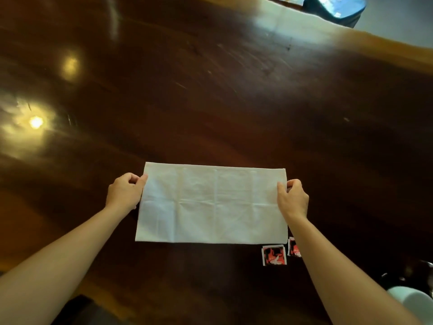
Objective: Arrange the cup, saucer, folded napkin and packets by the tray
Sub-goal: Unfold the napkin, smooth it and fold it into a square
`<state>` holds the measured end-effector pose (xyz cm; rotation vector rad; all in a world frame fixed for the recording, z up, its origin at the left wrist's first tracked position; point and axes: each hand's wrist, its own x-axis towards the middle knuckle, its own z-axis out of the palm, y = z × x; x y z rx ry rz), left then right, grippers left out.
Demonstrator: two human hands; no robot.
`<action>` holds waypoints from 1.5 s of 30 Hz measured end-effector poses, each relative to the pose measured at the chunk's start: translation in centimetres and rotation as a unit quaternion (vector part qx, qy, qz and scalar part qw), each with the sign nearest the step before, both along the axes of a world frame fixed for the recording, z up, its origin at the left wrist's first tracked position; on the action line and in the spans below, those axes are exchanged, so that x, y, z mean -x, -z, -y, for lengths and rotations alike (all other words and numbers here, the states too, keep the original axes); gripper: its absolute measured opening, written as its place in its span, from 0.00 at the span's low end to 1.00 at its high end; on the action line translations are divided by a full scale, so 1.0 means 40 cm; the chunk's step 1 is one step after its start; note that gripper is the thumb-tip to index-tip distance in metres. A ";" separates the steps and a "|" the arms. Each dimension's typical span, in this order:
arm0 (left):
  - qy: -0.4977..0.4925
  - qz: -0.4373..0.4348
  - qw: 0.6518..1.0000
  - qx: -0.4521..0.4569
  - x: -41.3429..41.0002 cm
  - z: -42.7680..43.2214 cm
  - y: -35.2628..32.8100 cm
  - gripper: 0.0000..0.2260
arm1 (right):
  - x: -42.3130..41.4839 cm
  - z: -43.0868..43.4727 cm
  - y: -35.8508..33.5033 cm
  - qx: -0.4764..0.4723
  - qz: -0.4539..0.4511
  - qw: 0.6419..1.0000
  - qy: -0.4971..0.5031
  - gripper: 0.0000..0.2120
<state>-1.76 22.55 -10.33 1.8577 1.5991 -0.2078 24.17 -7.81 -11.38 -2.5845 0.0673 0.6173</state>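
A white cloth napkin (212, 204) lies flat on the dark wooden table (210, 102) as a wide rectangle with crease lines. My left hand (124, 192) pinches its left edge near the far corner. My right hand (293, 198) pinches its right edge near the far corner. Two red, black and white packets lie just below the napkin's near right corner: one in full view (274, 255), the other (294, 247) partly hidden by my right forearm. A white cup (412, 297) shows at the bottom right edge, on something dark that I cannot make out.
The table's far edge (375, 38) runs across the top right, with a dark blue object (335, 8) on the pale floor beyond it. Bright lamp reflections sit on the table at the left. A dark shape (82, 310) is at the near left edge.
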 end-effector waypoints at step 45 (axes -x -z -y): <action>0.081 -0.124 0.989 0.012 0.225 0.293 -0.018 0.09 | 0.174 0.175 -0.066 0.135 -0.085 0.987 -0.020 0.09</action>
